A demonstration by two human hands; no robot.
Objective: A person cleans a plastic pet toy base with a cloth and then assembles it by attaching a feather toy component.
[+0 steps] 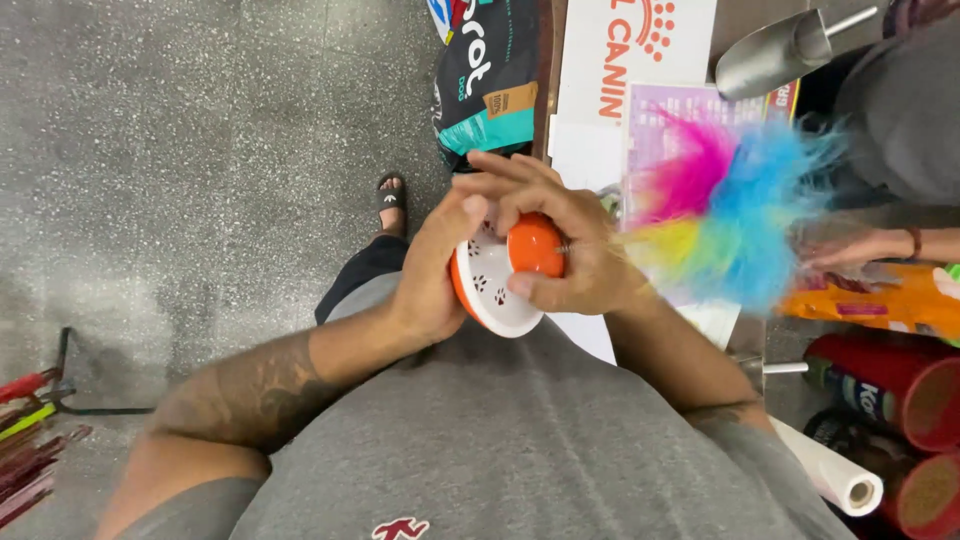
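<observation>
The toy (505,275) was glossy, smooth plastic, its feathers (735,205) soft and fluffy; the scoop (775,52) looked like dull metal, the floor (200,150) speckled polished stone.

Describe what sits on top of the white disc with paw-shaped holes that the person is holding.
An orange dome sits on the white disc. The right hand covers part of the dome, so its join with the feathers is hidden.

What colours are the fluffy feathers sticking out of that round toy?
Pink, blue and yellow feathers, on an orange-and-white toy; clearest in the head view.
</observation>
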